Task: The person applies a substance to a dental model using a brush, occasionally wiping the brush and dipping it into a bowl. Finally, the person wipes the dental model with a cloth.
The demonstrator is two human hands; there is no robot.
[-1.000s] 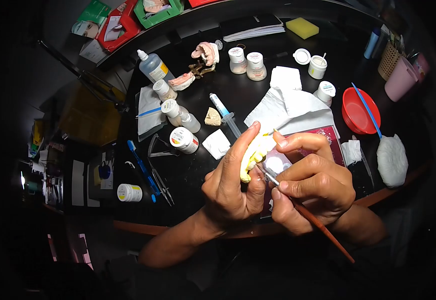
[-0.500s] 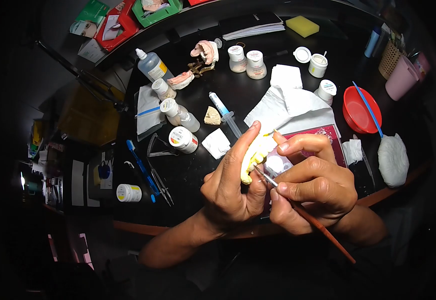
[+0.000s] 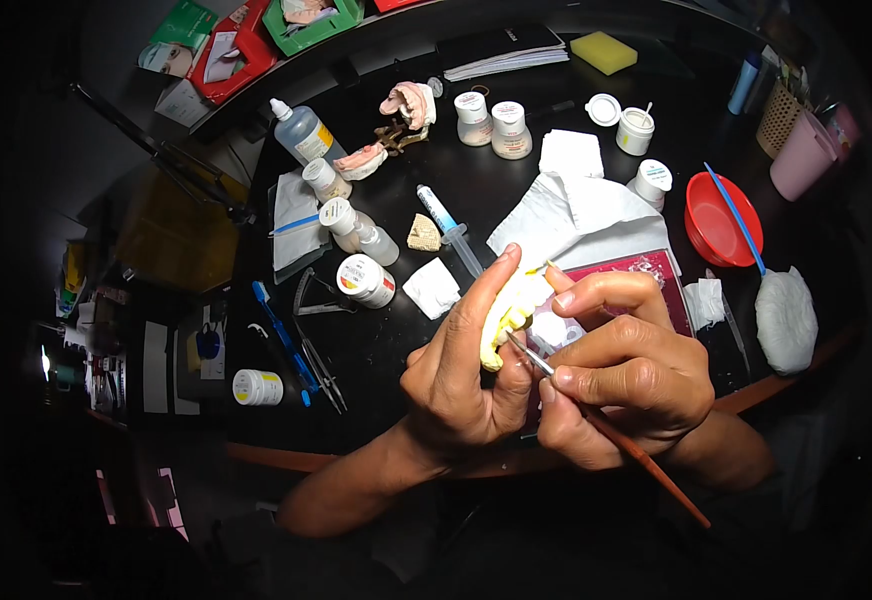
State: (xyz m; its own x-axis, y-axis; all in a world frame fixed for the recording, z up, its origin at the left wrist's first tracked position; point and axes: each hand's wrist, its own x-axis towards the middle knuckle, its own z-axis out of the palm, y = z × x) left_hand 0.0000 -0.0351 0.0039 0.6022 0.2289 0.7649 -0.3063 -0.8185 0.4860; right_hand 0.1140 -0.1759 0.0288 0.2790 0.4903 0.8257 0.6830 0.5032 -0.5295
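Observation:
My left hand (image 3: 461,375) is closed on a yellow dental piece (image 3: 496,335), curved like an arch with tooth shapes, held up above the table. In my right hand (image 3: 636,375) is a thin brush (image 3: 646,460) with a reddish-brown handle and a metal ferrule, gripped near its front end. The brush tip meets the inner side of the yellow piece, and a right fingertip is close to the piece's upper end. Beneath the hands lies a dark red tray (image 3: 671,290), partly hidden by them, with a pale object on it.
White tissues (image 3: 606,210) lie behind the hands. To the left are a syringe (image 3: 446,220), a white-lidded jar (image 3: 366,280), a blue toothbrush (image 3: 281,335) and tweezers (image 3: 324,375). A red bowl (image 3: 721,225) stands right. Dental casts (image 3: 411,105) sit farther back.
Almost nothing differs. Both hands, the yellow piece and the brush keep nearly the same position, with only a very slight shift of the brush tip.

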